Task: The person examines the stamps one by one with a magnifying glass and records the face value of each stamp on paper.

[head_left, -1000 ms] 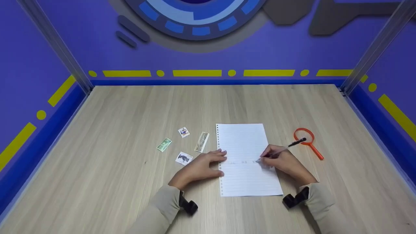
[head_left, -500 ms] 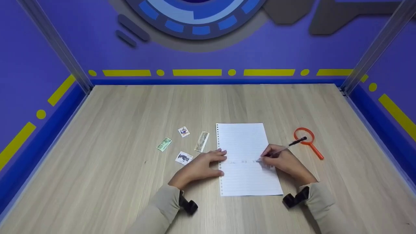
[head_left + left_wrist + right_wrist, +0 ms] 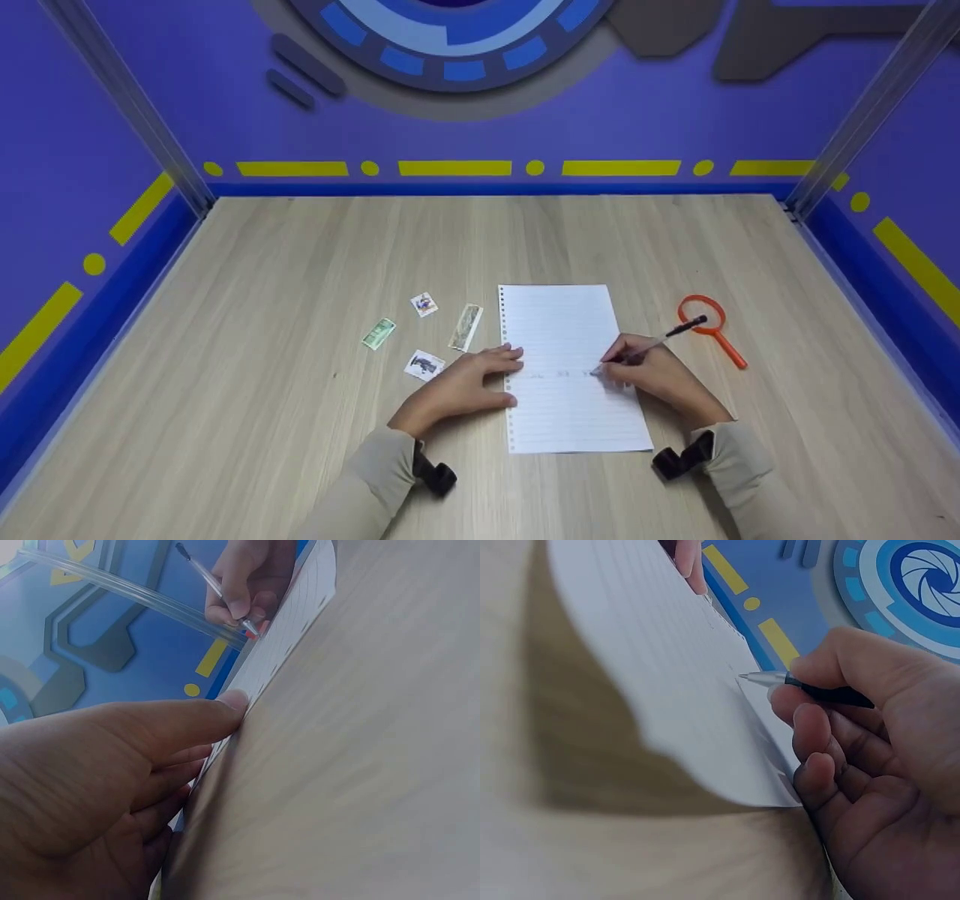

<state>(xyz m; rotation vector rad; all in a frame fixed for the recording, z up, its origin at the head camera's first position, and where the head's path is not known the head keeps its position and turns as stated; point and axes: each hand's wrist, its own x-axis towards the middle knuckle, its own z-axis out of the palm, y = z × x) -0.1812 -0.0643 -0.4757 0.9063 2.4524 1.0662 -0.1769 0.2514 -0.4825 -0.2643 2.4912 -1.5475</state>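
A lined sheet of paper (image 3: 562,322) with punched holes down its left edge lies on the table. My right hand (image 3: 660,375) pinches a pen (image 3: 651,347) between thumb and fingers, its tip at a line of small marks (image 3: 561,374) across the sheet's middle. In the right wrist view the pen's silver tip (image 3: 761,678) meets the paper. My left hand (image 3: 465,382) rests on the sheet's left edge with fingers and thumb extended. The left wrist view shows its thumb (image 3: 195,724) lying on the paper's holed margin.
Left of the sheet lie a green stamp (image 3: 379,334), a small colourful stamp (image 3: 424,304), a long narrow stamp (image 3: 466,328) and a dark-figured stamp (image 3: 425,365) by my left wrist. An orange magnifying glass (image 3: 727,349) lies right of the paper, beyond the pen's end.
Almost nothing differs. The pen tip stays at about the same place on the line, and both hands keep their positions.
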